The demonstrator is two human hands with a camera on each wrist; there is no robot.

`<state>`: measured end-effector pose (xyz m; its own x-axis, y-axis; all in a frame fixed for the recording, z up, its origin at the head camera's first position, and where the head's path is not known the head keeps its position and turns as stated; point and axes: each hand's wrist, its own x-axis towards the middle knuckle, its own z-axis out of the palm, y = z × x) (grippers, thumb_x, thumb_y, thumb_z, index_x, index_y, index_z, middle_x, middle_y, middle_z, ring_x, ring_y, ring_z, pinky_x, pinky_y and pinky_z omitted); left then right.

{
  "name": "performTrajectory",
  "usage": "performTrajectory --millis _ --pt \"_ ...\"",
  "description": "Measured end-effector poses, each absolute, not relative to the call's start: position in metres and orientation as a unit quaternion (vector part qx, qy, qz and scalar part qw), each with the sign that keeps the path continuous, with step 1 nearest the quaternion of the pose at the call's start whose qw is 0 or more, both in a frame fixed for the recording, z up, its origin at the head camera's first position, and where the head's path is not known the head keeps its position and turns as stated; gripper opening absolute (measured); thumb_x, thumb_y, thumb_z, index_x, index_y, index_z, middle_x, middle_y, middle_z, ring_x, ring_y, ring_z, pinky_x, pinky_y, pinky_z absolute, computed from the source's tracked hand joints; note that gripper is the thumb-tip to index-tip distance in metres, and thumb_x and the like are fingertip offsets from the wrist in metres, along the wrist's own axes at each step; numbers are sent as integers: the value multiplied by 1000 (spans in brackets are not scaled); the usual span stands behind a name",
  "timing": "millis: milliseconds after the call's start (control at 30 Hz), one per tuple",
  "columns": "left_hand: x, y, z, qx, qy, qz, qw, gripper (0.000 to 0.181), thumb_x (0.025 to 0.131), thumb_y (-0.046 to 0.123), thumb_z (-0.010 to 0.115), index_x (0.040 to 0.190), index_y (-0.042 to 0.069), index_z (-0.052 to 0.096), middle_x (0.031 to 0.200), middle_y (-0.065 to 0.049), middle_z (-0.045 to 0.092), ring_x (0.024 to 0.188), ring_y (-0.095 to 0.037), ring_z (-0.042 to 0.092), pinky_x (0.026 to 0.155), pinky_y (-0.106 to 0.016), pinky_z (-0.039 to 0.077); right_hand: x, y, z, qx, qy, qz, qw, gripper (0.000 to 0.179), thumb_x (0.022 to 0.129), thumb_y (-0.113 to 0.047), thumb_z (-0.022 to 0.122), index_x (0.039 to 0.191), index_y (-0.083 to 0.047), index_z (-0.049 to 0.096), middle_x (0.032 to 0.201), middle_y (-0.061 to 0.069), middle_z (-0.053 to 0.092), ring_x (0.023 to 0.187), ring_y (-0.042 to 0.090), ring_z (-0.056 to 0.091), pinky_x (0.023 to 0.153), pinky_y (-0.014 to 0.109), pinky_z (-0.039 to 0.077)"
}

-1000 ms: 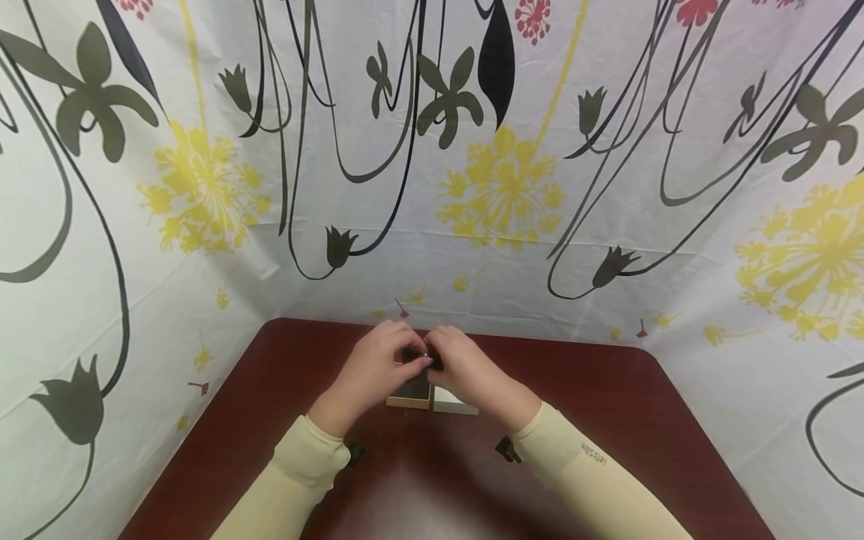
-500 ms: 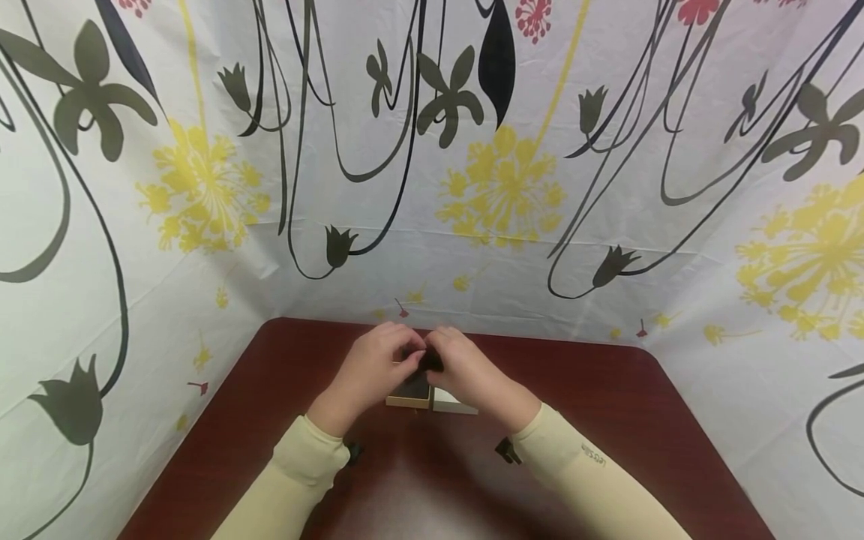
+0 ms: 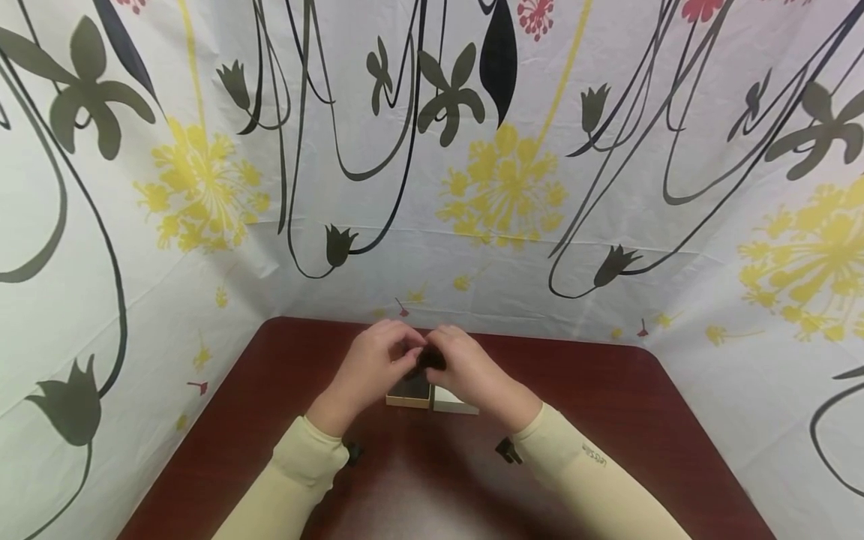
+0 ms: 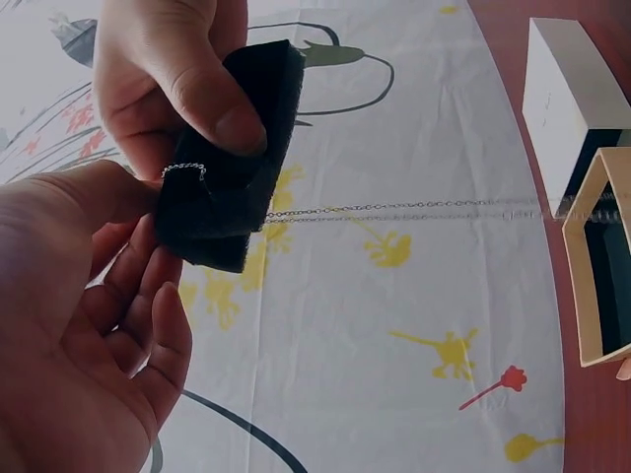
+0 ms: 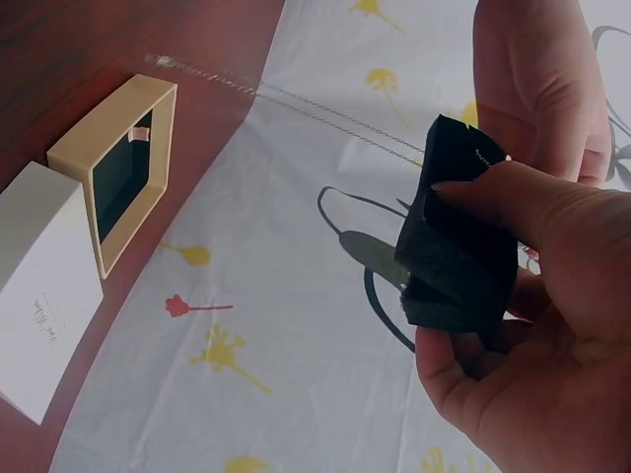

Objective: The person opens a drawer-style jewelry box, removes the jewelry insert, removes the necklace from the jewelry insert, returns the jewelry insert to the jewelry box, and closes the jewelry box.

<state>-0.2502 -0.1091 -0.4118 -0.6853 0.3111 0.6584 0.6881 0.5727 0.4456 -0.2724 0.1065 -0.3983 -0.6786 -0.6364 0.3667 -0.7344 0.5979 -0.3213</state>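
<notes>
Left grip [image 3: 367, 369], thumb slightly shifted, pinching silver chain [image 4: 394, 205] clear only in wrist views; right grip [image 5: 552, 296] pinching black insert [image 5: 463, 251]

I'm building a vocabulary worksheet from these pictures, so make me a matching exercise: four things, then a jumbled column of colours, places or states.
Things
1. Foam pad
2. Chain
3. Open box
4. Printed box

Descriptions
A. Silver, trailing from the foam pad
B. White, beside the open box
C. Black, gripped by the right hand
D. Tan outside, dark inside

Right pairs: 1-C, 2-A, 3-D, 4-B
</notes>
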Motion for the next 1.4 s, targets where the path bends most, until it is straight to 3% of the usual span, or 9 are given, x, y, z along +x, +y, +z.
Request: performTrajectory --millis 233,733,1233,1400 --pt "-253 -112 -414 -279 -849 -370 255 9 98 11 86 104 17 81 97 8 73 91 -11 66 80 -35 58 -272 108 -398 399 -881 227 119 26 92 -8 88 115 -8 77 106 -1 67 100 20 61 85 41 56" --pt "-254 -115 -413 -280 -849 -366 260 9 100 15 85 107 16 80 104 5 76 100 -16 68 88 -41 59 -274 109 -401 410 -877 225 112 23 95 -9 88 117 -10 81 108 -1 68 100 19 62 84 38 57" --pt "-252 -116 -413 -271 -842 -397 245 9 101 13 84 108 15 79 102 5 75 88 -11 68 81 -37 61 -276 110 -403 403 -881 225 102 23 95 -11 89 117 -11 82 107 -2 67 98 17 62 83 37 56" --pt "-254 -116 -413 -283 -836 -397 251 11 102 12 82 114 14 82 108 3 77 93 -12 71 82 -36 63 -276 110 -402 399 -884 225 95 25 95 -12 89 120 -11 82 110 -1 69 102 18 63 85 37 57"
